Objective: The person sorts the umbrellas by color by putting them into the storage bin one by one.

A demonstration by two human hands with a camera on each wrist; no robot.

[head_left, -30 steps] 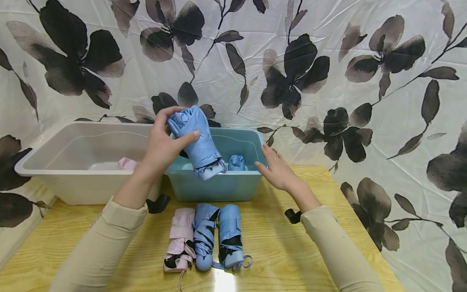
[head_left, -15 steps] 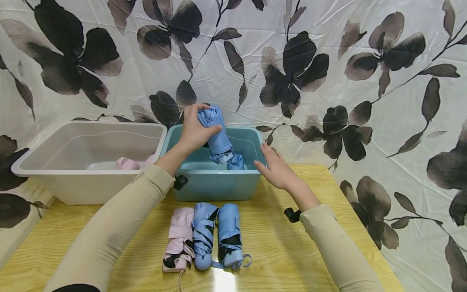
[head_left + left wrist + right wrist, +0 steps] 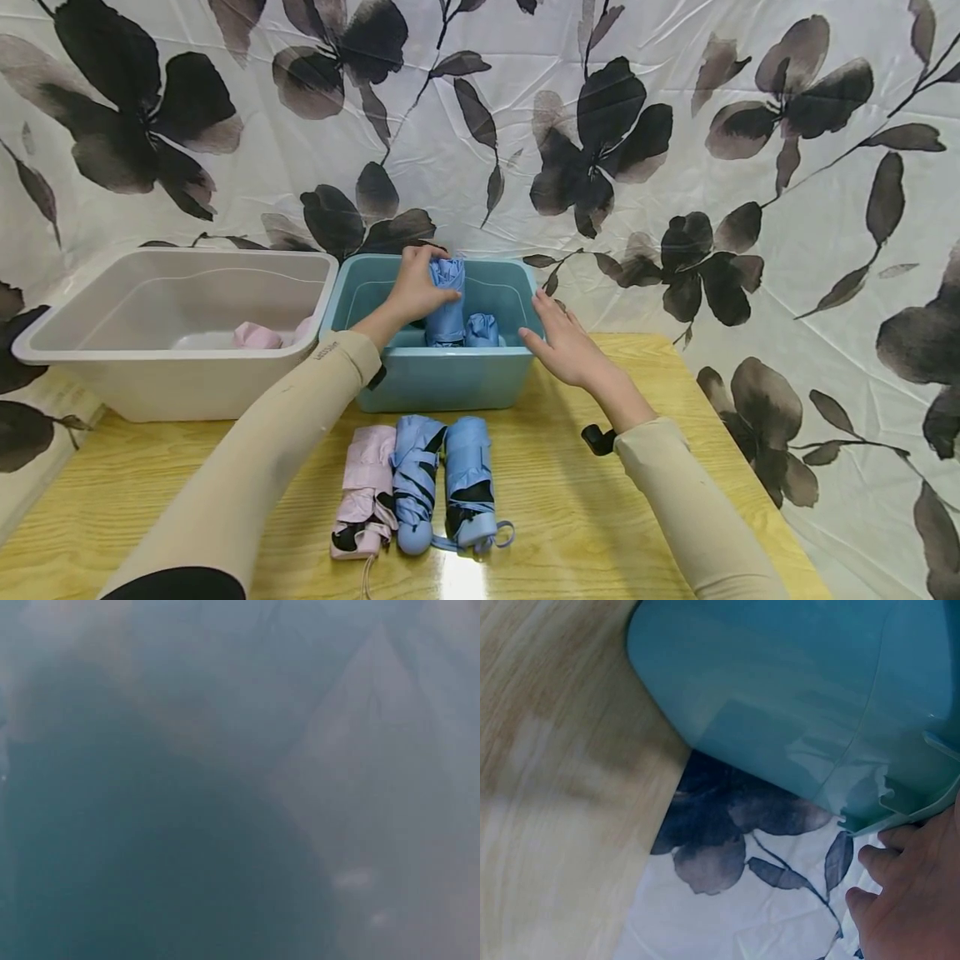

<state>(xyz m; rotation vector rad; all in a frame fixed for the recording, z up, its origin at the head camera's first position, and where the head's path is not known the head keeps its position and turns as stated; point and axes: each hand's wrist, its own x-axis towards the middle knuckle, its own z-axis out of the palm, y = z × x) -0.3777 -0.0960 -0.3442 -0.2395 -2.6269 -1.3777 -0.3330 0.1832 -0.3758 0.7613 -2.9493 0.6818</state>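
Note:
My left hand grips the upper end of a blue folding umbrella, thumb in front. The umbrella stands upright inside the teal bin, its lower end hidden behind the front wall. Right beside it, the top of another blue umbrella shows in the bin. My right hand lies at the bin's right rim with straight fingers. In the right wrist view, those fingers are right at the outer edge of the rim. The left wrist view is a blur of teal and grey.
A light grey bin stands left of the teal one, with pink bundles inside. On the wooden table, a pink umbrella and two blue umbrellas, one spiral-wrapped and one looped, lie in front. Floral cloth hangs behind.
My left hand has carried the blue umbrella rightward and down into the teal bin, turning it from tilted to upright. The right hand has stayed at the rim.

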